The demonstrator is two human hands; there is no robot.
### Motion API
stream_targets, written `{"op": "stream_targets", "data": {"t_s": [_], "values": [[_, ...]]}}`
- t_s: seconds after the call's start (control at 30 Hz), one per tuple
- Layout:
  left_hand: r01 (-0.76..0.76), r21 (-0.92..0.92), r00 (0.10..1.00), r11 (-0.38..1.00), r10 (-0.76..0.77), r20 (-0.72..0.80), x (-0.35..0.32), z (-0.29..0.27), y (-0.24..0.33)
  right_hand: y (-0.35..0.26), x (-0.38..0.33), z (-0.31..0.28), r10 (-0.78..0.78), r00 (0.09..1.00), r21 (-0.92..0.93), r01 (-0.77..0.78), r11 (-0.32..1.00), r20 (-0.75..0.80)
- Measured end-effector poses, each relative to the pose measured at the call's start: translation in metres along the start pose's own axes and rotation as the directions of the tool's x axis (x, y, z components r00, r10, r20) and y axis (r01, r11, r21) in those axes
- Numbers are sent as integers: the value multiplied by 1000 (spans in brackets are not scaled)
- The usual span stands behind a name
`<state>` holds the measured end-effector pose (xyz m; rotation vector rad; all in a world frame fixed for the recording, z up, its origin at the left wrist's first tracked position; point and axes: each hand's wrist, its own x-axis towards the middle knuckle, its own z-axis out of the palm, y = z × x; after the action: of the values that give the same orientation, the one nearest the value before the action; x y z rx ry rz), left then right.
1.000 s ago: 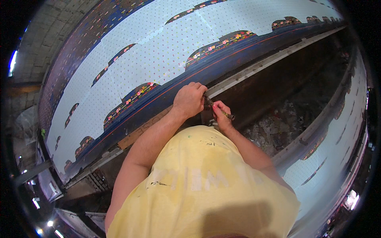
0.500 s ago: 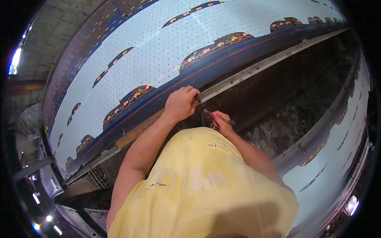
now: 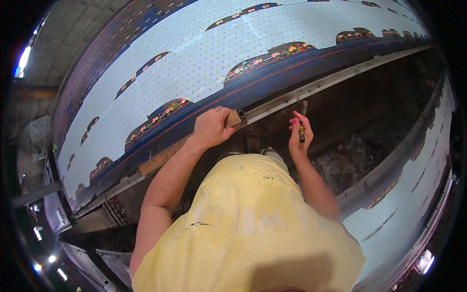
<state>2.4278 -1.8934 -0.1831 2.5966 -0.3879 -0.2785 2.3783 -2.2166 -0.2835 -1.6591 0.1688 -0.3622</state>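
My left hand [image 3: 210,127] is closed at the edge of the long printed table, its thumb and fingers around a small tan block [image 3: 233,119]. Beside that block, a small dark ring-shaped end [image 3: 241,113] shows at the end of a pale metal rail [image 3: 292,100]. My right hand [image 3: 299,138] is raised over the dark gap to the right of the rail. In its fingers is a short dark rod-like tool [image 3: 304,108] with a yellowish middle, held nearly upright. What kind of tool it is, I cannot tell.
A long table with pale dotted cloth [image 3: 194,63] and dark floral patches runs along the far side. A second cloth-covered table [image 3: 389,224] curves along the right. Crumpled sheeting [image 3: 348,158] lies low between them. A wooden strip [image 3: 158,160] lies along the near edge.
My right hand has moved away from my left, up and to the right, with the rod tool turned upright. The left hand has shifted slightly left, and the tan block now shows.
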Motion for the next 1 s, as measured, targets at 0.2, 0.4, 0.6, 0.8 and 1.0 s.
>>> {"op": "stream_targets", "data": {"t_s": [0.2,0.4,0.6,0.8,1.0], "values": [[20,18,988,1000,-22,151,3,-14,-11,-28,-6,27,67,996,52,-71,996,66],[-15,-131,986,991,37,162,1,-14,-18,-40,-28,32,-22,980,-69,36,997,197],[14,-181,964,983,35,264,8,-23,-21,-37,-51,23,104,991,-90,-95,991,89],[-231,-695,797,681,542,267,-30,-93,22,-30,-67,9,111,993,-100,-107,989,36],[-443,-424,891,790,441,-108,-17,-125,4,-25,-50,9,99,994,-100,-94,991,47]]}}
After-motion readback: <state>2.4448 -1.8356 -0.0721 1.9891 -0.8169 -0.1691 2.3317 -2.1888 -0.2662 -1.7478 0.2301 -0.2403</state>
